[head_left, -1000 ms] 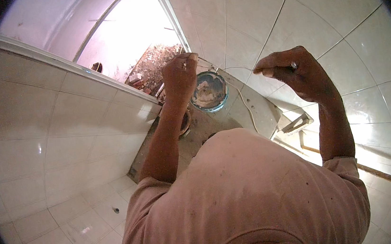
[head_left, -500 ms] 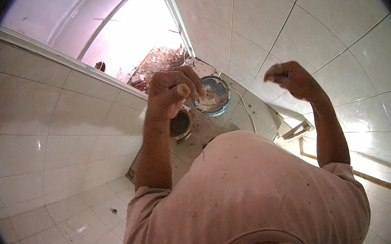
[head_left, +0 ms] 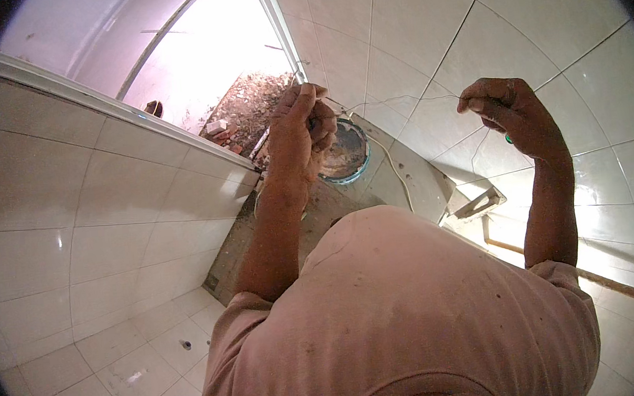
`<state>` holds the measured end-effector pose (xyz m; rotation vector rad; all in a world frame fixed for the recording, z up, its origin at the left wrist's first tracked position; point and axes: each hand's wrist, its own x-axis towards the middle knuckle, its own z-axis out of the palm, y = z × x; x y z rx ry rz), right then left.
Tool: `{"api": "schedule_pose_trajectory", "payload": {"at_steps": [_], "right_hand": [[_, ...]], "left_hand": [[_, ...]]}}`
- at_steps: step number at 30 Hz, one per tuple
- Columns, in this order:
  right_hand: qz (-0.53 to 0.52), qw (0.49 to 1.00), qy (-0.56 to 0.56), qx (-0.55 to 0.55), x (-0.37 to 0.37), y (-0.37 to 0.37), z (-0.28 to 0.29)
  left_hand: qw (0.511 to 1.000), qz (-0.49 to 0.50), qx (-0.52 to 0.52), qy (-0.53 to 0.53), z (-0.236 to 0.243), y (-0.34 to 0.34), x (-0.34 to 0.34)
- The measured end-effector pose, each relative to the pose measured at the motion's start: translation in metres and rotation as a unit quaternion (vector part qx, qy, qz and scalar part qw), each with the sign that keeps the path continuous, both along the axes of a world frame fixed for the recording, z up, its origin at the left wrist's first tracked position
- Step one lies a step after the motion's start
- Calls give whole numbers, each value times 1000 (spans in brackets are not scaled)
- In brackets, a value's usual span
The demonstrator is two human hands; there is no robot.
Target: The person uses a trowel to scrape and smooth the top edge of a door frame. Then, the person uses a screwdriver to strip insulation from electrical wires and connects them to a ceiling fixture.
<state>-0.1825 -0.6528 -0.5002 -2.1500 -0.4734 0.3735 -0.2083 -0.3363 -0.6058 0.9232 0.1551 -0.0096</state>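
Observation:
A thin, slightly wavy strand [head_left: 407,98], string or fine wire, runs through the air between my two hands. My left hand [head_left: 301,122] is raised in front of the doorway, its fingers curled closed where one end of the strand meets it. On the other side my right hand [head_left: 513,112] pinches the strand between thumb and fingertips, and a loose length hangs down below it. A small green thing [head_left: 509,138] shows at the underside of my right hand; I cannot make out what it is.
Below my hands a bucket [head_left: 367,163] with a teal rim stands on the tiled floor. A pale cable [head_left: 399,170] curves past it. Rubble [head_left: 250,112] lies at the doorway. Glossy tiled walls [head_left: 137,178] close in on both sides, with a wooden tool or frame [head_left: 480,206] low at the right.
My left hand has moved up and slightly right; my right hand has moved right. The strand now shows stretched between them. My left arm now covers the smaller bucket.

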Motion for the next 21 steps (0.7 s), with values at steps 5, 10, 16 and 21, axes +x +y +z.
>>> {"api": "schedule_pose_trajectory", "payload": {"at_steps": [5, 10, 16, 21], "right_hand": [[26, 998, -8, -48, 22, -9, -48], [88, 994, -18, -58, 7, 39, -41], [5, 983, -169, 70, -7, 103, -61], [-29, 977, -98, 189, -10, 137, -74]], "left_hand": [[996, -67, -10, -54, 4, 18, -2], [950, 51, 293, -95, 20, 0, -5], [923, 117, 347, -114, 27, -20, 5], [881, 103, 410, -214, 23, -17, 12]]}}
